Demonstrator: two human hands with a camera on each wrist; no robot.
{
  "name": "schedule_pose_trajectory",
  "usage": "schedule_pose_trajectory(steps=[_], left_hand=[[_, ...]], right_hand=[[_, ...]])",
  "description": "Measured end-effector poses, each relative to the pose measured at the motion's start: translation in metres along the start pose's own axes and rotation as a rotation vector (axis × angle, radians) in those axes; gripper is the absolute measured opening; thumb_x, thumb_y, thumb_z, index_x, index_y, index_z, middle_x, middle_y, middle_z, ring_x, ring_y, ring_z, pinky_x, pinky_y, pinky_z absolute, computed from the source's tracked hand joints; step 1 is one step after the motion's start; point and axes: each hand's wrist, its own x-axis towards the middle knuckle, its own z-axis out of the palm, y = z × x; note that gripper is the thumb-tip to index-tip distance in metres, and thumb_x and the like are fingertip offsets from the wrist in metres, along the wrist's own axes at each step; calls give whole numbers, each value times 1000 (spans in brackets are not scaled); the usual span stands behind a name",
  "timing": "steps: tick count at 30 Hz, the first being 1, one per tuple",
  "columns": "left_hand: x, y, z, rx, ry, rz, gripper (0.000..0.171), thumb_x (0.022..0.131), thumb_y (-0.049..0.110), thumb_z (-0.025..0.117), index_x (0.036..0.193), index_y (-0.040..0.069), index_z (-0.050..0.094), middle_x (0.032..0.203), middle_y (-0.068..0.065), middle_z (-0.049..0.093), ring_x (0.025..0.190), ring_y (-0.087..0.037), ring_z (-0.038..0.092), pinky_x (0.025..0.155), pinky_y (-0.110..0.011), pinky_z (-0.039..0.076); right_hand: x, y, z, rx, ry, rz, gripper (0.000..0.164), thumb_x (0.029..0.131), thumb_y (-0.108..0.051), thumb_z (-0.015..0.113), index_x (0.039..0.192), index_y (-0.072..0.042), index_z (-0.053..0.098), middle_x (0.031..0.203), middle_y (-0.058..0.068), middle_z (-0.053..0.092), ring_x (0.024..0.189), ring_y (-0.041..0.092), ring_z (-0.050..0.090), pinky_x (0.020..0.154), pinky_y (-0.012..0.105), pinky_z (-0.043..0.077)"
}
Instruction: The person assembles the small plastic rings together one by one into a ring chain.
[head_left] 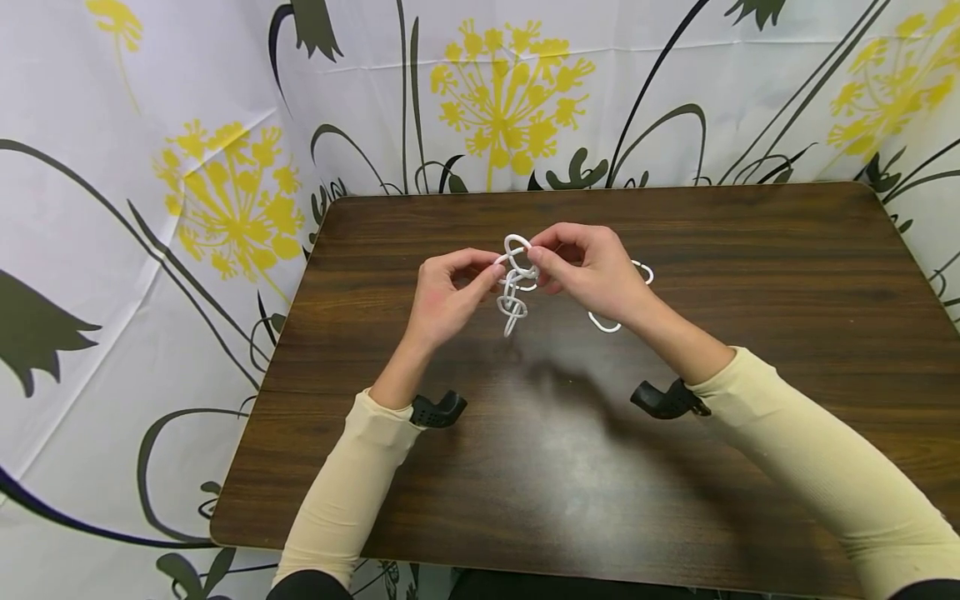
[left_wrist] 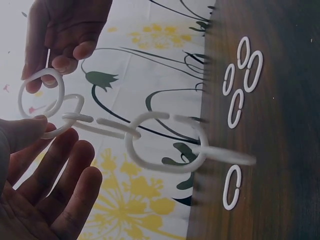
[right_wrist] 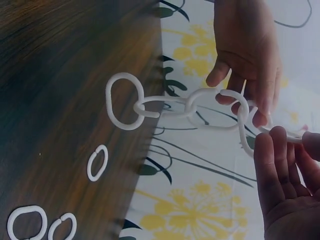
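Several white plastic chain links hang joined in a short chain (left_wrist: 131, 150) between my two hands, over the table. My left hand (head_left: 441, 296) pinches a link at the chain's upper end between thumb and fingers. Close on its right, my right hand (head_left: 596, 265) pinches another white link (head_left: 516, 237) by its edge. The two held links overlap in the head view; I cannot tell if they are hooked together. Small gaps show in some links in the left wrist view. The chain's lower end dangles free.
Loose white links lie on the dark wooden table (head_left: 450, 500); one link (head_left: 606, 328) shows below my right hand, partly hidden. In the right wrist view, another loose link (right_wrist: 90, 167) lies near the table's edge. A flowered curtain (head_left: 225, 50) hangs behind.
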Motion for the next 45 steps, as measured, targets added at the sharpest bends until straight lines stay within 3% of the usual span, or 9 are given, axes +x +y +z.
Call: schedule_pose_trajectory(steps=[5,7,14,25,32,35,39,45], left_hand=[[3,-21,0,-11,-1,9,15,90,-1,68,101,-11,70,85,-25,69,71,-42,63,55,-21,52],[4,-30,0,-6,-1,9,16,90,1,69,102,-9,71,86,-22,69,72,-44,62,55,-21,52],[3,-33,-1,13,3,3,16,90,9,72,101,-2,74,85,-13,71,71,-28,65,57,-26,55],[4,-34,-2,10,-2,4,15,90,9,72,100,-3,73,82,-12,71,71,-35,64,57,-25,54],[2,-32,-3,4,-12,-21,17,90,6,71,101,-6,72,85,-15,71,74,-31,66,59,-31,57],[0,-19,-3,12,-18,-38,15,89,2,70,101,-9,71,87,-20,71,75,-29,66,61,-30,58],[-3,-2,-3,47,-25,-42,14,88,-2,69,99,-12,70,90,-22,70,77,-25,64,63,-21,53],[1,-20,-3,60,-38,-24,16,91,5,69,104,-4,73,93,-15,72,79,-18,64,67,-28,54]], right_hand=[[1,0,2,-38,12,-27,12,94,-8,66,98,3,68,75,15,65,67,36,65,60,32,59],[1,0,2,-47,15,-29,11,94,-7,66,98,3,68,75,14,65,66,34,65,61,32,59],[2,4,2,-86,27,-47,11,92,-6,68,97,4,69,77,19,66,63,18,66,60,31,59],[5,8,-7,-117,91,-10,14,94,-12,67,97,1,70,78,14,68,63,17,65,58,29,58],[7,9,-10,-73,127,14,15,94,-11,66,97,3,68,77,14,67,67,27,66,59,28,58],[7,9,-11,-29,134,35,16,94,-10,65,98,6,67,80,16,67,69,30,66,60,32,59],[8,9,-10,62,125,94,19,95,-10,65,101,9,65,85,19,66,68,21,68,63,36,60],[8,6,-4,168,89,173,20,95,-9,65,103,10,62,87,17,68,69,19,69,66,38,60]])
